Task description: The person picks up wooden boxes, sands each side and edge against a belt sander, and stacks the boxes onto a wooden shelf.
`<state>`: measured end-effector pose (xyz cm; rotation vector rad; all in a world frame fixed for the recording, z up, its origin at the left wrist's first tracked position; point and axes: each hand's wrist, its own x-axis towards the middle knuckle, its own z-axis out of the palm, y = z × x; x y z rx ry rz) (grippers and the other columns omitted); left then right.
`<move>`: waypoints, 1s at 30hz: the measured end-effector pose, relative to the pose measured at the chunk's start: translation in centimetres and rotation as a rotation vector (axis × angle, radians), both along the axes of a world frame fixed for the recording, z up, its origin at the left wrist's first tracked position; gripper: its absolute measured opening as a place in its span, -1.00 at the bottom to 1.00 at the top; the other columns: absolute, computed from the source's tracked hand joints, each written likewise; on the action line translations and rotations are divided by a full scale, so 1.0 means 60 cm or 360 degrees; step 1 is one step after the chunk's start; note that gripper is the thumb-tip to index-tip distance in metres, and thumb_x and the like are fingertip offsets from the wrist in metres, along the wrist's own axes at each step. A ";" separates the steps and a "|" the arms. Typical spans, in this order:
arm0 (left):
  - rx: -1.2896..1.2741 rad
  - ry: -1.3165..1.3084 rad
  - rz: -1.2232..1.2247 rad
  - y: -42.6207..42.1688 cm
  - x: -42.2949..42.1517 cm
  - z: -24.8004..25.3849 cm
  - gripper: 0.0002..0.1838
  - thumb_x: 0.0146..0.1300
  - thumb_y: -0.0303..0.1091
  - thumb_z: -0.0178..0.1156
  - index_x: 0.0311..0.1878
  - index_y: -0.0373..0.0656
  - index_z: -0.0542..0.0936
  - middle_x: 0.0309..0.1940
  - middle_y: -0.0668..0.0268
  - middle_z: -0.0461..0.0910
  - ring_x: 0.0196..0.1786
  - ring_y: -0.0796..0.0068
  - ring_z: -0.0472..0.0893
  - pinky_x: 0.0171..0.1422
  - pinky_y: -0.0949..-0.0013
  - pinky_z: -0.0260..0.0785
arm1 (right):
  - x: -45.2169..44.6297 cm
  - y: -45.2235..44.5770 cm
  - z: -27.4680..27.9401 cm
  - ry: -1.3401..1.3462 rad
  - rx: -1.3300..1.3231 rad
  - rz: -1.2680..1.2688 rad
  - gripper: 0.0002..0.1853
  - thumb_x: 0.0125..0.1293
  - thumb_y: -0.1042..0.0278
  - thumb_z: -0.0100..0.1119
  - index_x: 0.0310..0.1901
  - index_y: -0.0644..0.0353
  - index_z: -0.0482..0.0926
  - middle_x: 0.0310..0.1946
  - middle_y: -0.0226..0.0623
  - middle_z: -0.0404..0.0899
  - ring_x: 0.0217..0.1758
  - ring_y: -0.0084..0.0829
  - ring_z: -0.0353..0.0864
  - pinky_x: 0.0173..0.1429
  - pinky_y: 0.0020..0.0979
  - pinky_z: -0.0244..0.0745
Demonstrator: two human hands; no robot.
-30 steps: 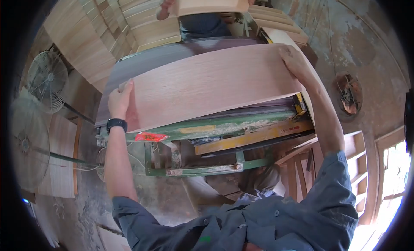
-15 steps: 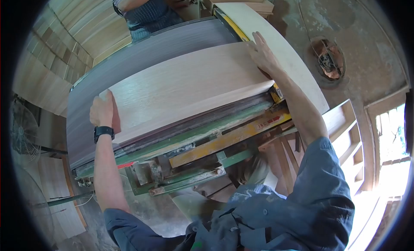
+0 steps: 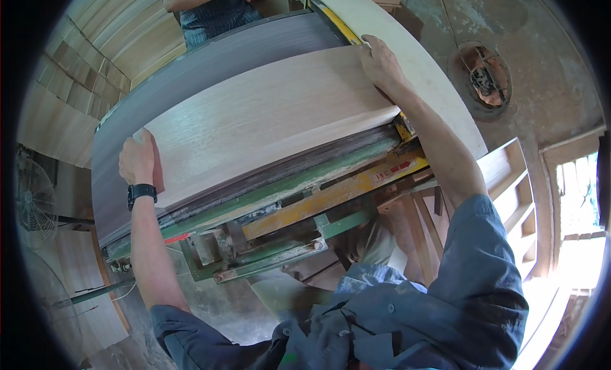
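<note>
A long pale wooden panel [image 3: 267, 112] lies across the dark sanding belt [image 3: 254, 44] of a green-framed machine. My left hand [image 3: 138, 159], with a black watch at the wrist, grips the panel's left end, fingers curled round its edge. At the opposite end my right hand [image 3: 382, 63] is closed on the right edge, beside a yellow strip and a pale curved board [image 3: 401, 58]. The undersides of both grips are hidden by the panel.
Across the machine stands a person [image 3: 219, 13] in a dark striped garment. Stacked wooden boards [image 3: 133, 29] rise at the back left, with a fan [image 3: 35, 195] below. The green frame [image 3: 273, 258] juts toward me; a wooden shelf unit [image 3: 519, 208] stands right.
The panel has come down onto the belt, and my right fingers have closed round its edge. The person opposite no longer shows the board held earlier. The view has shifted.
</note>
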<state>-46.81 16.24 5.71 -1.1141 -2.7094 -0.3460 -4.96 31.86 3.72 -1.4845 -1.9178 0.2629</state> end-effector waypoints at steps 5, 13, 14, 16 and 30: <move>-0.0043 0.0021 -0.0026 0.009 -0.006 -0.001 -0.40 0.16 0.11 -0.14 -0.15 -0.32 0.51 -0.19 -0.14 0.51 -0.07 -0.08 0.50 0.02 0.08 0.32 | -0.004 0.007 -0.006 -0.0034 0.0010 -0.0013 -0.61 0.26 0.25 -0.19 0.01 0.37 0.35 -0.03 0.14 0.39 0.05 -0.01 0.39 0.16 -0.22 0.24; -0.0061 0.0020 -0.0028 0.001 -0.007 -0.002 -0.39 0.16 0.13 -0.15 -0.14 -0.31 0.51 -0.20 -0.12 0.52 -0.06 -0.07 0.50 0.02 0.06 0.32 | -0.005 0.003 0.004 -0.0006 -0.0065 -0.0024 -0.61 0.26 0.22 -0.19 -0.01 0.34 0.38 -0.07 0.12 0.42 0.03 -0.01 0.40 0.14 -0.21 0.25; -0.0055 0.0026 -0.0022 0.002 -0.007 -0.002 -0.39 0.16 0.13 -0.15 -0.14 -0.31 0.51 -0.20 -0.12 0.52 -0.06 -0.07 0.50 0.02 0.06 0.32 | -0.005 0.002 0.004 0.0001 -0.0059 -0.0019 -0.61 0.26 0.22 -0.19 -0.01 0.34 0.38 -0.07 0.12 0.42 0.03 -0.01 0.40 0.14 -0.21 0.25; -0.0015 -0.0003 0.0002 0.003 -0.008 -0.004 -0.41 0.15 0.13 -0.14 -0.16 -0.29 0.52 -0.20 -0.11 0.52 -0.07 -0.06 0.50 0.01 0.06 0.32 | -0.003 0.004 0.003 -0.0056 -0.0086 -0.0032 -0.58 0.23 0.21 -0.16 0.03 0.34 0.34 -0.02 0.12 0.38 0.06 0.00 0.38 0.15 -0.21 0.25; 0.0191 -0.0120 0.0075 -0.005 -0.005 0.000 -0.49 0.12 0.06 -0.05 -0.23 -0.25 0.55 -0.26 -0.04 0.56 -0.15 -0.01 0.55 -0.06 0.11 0.38 | 0.000 0.016 -0.017 -0.0241 0.0017 -0.0215 -0.56 0.20 0.24 -0.13 0.05 0.36 0.29 -0.02 0.18 0.36 0.08 0.03 0.35 0.16 -0.17 0.24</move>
